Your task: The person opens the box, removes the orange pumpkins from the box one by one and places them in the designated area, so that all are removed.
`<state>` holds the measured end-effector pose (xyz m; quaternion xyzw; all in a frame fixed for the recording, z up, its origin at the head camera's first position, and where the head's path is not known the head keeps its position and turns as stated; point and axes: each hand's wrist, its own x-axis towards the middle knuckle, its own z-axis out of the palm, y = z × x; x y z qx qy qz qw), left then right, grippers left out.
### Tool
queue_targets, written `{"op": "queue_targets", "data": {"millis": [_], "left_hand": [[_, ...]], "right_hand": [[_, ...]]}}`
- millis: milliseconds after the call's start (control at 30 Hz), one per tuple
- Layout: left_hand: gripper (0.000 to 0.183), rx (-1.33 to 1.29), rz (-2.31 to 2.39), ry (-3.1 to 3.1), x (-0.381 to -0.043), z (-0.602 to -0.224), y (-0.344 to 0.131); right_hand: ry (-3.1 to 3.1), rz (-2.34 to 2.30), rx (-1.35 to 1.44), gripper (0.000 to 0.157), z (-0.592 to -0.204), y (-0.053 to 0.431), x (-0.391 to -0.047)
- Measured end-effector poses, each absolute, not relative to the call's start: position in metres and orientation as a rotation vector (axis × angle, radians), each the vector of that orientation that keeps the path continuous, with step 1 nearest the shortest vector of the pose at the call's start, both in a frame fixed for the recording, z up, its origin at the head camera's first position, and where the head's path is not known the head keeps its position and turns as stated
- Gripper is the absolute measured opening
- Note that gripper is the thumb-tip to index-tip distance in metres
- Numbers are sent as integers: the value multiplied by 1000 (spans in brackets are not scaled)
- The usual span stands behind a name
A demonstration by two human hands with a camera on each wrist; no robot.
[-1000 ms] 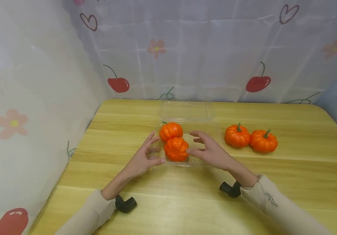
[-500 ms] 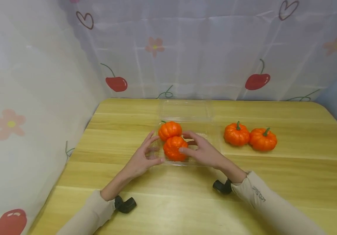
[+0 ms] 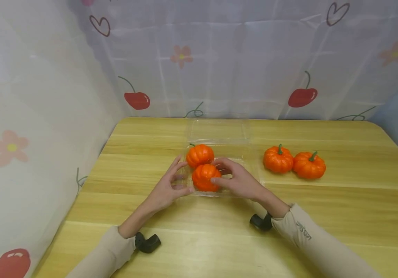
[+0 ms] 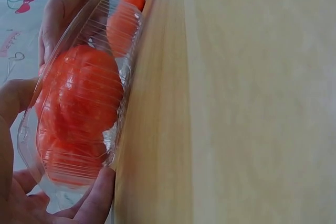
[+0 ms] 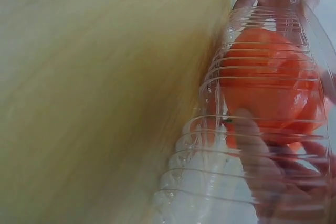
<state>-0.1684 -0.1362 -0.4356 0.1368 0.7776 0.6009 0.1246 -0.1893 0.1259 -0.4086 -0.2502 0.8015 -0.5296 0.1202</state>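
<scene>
A clear plastic clamshell container [image 3: 238, 152] lies open on the table, its lid folded back. Two orange toy pumpkins sit in its left half: a rear pumpkin [image 3: 199, 155] with a green stem and a front pumpkin [image 3: 204, 175] touching it. My right hand [image 3: 238, 180] reaches into the container and grips the front pumpkin [image 5: 262, 85], thumb on its near side and fingers behind. My left hand [image 3: 164, 191] holds the container's left side, with the thumb at the front corner; the left wrist view shows its fingers around the wall [image 4: 26, 135].
Two more pumpkins stand side by side to the right, a nearer-to-container pumpkin [image 3: 278, 159] and an outer pumpkin [image 3: 309, 165]. The container's lid [image 3: 218, 130] lies toward the back edge of the wooden table [image 3: 199, 235]. A patterned curtain [image 3: 226, 65] hangs behind.
My right hand has moved left and closed onto the front pumpkin, which has turned and tilted slightly. The left hand has stayed at the container's side.
</scene>
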Motion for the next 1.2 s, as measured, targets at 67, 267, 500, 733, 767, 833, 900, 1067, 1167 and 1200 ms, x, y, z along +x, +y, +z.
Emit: {"op": "queue_targets", "data": {"millis": [67, 267, 500, 733, 767, 833, 900, 1067, 1167, 1200], "left_hand": [[77, 402, 1751, 2266, -168, -436, -136], [79, 412, 1754, 2272, -168, -437, -138], [78, 401, 1751, 2287, -167, -436, -139], [81, 415, 1744, 2270, -166, -435, -137], [81, 419, 1741, 2272, -167, -435, -136], [82, 417, 1737, 2282, -167, -435, -136], [82, 414, 1738, 2286, -167, -435, -136], [83, 425, 1740, 2276, -167, -435, -136], [84, 432, 1752, 2264, -167, -435, -136], [84, 432, 1755, 2263, -167, -435, -136]], "right_hand": [[2354, -1541, -733, 42, -409, 126, -189], [2355, -1490, -695, 53, -409, 126, -188], [2296, -1537, -679, 43, -408, 121, -189], [2308, -1535, -608, 51, -408, 124, -188], [2318, -1525, -601, 54, -408, 124, -188], [2343, -1501, -610, 56, -409, 125, -188], [2371, -1486, -630, 55, -409, 126, -187], [2383, -1537, -636, 44, -407, 125, -186], [2350, -1552, -640, 44, -407, 125, -186], [2345, -1545, -652, 44, -408, 124, -187]]}}
